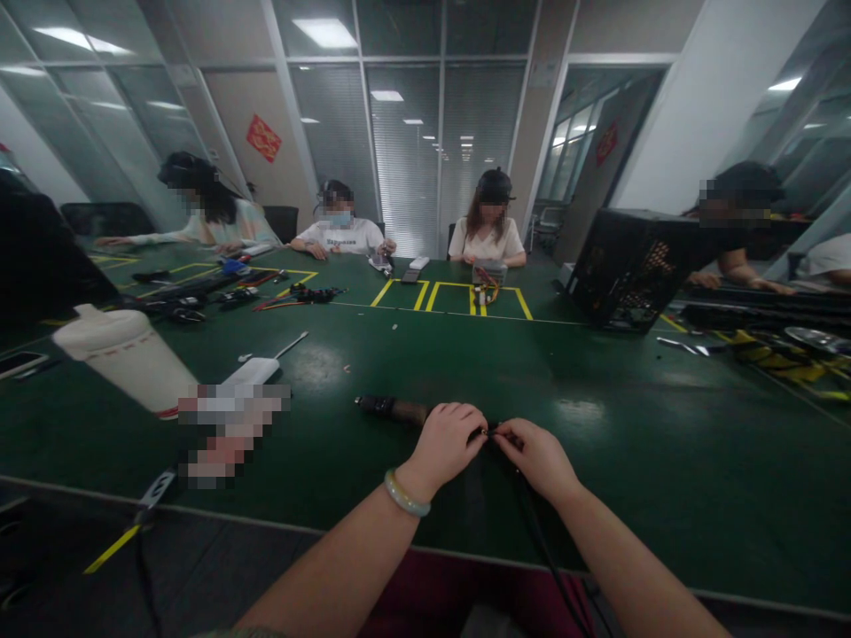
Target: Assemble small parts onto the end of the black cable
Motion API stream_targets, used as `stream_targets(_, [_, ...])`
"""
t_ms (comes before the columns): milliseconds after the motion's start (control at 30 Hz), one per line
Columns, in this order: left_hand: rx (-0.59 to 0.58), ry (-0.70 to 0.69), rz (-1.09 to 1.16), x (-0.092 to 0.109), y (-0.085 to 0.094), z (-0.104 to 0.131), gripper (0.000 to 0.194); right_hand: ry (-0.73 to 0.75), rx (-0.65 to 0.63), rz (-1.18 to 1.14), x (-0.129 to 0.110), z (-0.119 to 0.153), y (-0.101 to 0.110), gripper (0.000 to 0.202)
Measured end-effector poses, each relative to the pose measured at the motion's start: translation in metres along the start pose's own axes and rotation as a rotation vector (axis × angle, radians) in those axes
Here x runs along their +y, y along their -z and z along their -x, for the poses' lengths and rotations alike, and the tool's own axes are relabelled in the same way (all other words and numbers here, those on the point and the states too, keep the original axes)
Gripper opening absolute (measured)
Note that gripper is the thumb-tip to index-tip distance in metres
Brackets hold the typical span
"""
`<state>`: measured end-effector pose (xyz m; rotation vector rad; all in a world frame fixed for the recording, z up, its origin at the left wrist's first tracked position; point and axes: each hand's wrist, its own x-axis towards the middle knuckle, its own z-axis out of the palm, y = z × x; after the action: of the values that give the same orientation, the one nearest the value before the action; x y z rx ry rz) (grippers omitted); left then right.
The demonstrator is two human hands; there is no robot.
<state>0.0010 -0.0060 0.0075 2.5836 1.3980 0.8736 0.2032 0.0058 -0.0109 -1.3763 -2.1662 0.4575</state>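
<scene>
My left hand [447, 450], with a pale bangle on the wrist, is closed around the rear end of a dark cylindrical tool that looks like an electric screwdriver [402, 410]. The tool lies across the table in front of me, its narrow metal tip pointing left. Close beside it, my right hand [537, 456] pinches a black cable [532, 514] with thumb and fingers. From there the cable hangs over the near table edge towards my lap. A small shiny bit shows between the hands, and the exact joint there is hidden by my fingers.
A white cup [133, 359] leans on the left, near a white device [249, 377]. Black cables [302, 297] lie beyond. A black computer case [625, 270] stands at the right. Several people sit around the green table [665, 461], which has yellow tape outlines.
</scene>
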Motion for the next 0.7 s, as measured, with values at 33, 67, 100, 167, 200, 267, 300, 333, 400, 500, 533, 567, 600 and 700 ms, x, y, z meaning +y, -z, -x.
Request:
stream_targets(33, [0.001,0.001,0.003,0.0000,-0.0002,0.0000,0.009,0.003,0.002,0.006,-0.0009,-0.0001,0.0006,0.017])
stream_targets(67, [0.003,0.002,0.008,-0.0002,-0.0005,0.0000,0.010,0.004,0.005,0.010,-0.0018,-0.0002,0.0011,0.017])
stream_targets(100, [0.002,0.002,0.013,-0.0004,-0.0010,0.0000,0.012,0.003,0.010,0.013,-0.0026,-0.0002,0.0014,0.016])
stream_targets(167, [0.009,0.009,0.014,-0.0012,-0.0022,-0.0002,0.017,0.002,0.024,0.013,-0.0034,-0.0001,0.0017,0.015])
stream_targets(200, [0.008,0.009,0.012,-0.0016,-0.0028,-0.0003,0.017,0.004,0.029,0.015,-0.0035,0.0000,0.0018,0.014])
stream_targets(267, [0.003,0.006,0.004,-0.0023,-0.0038,-0.0004,0.016,0.010,0.034,0.021,-0.0032,0.0005,0.0017,0.014])
stream_targets(300, [-0.001,0.005,0.001,-0.0025,-0.0042,-0.0004,0.015,0.012,0.034,0.026,-0.0029,0.0007,0.0017,0.014])
stream_targets(333, [-0.005,0.004,-0.002,-0.0028,-0.0044,-0.0004,0.014,0.012,0.035,0.029,-0.0026,0.0009,0.0016,0.014])
stream_targets(400, [-0.013,0.001,-0.005,-0.0031,-0.0048,-0.0005,0.013,0.013,0.037,0.034,-0.0020,0.0011,0.0013,0.013])
stream_targets(500, [-0.015,0.001,-0.007,-0.0037,-0.0054,-0.0006,0.014,0.020,0.048,0.024,-0.0012,0.0008,0.0005,0.012])
stream_targets(533, [-0.010,0.006,-0.009,-0.0039,-0.0056,-0.0008,0.016,0.025,0.052,0.017,-0.0010,0.0006,0.0003,0.012])
stream_targets(567, [-0.005,0.010,-0.011,-0.0040,-0.0058,-0.0009,0.018,0.029,0.055,0.011,-0.0009,0.0005,0.0002,0.011])
stream_targets(600, [-0.001,0.013,-0.012,-0.0041,-0.0059,-0.0009,0.020,0.032,0.057,0.007,-0.0008,0.0004,0.0001,0.011])
stream_targets(700, [-0.005,0.006,-0.012,-0.0040,-0.0055,-0.0010,0.016,0.031,0.052,0.007,-0.0006,0.0004,-0.0002,0.011])
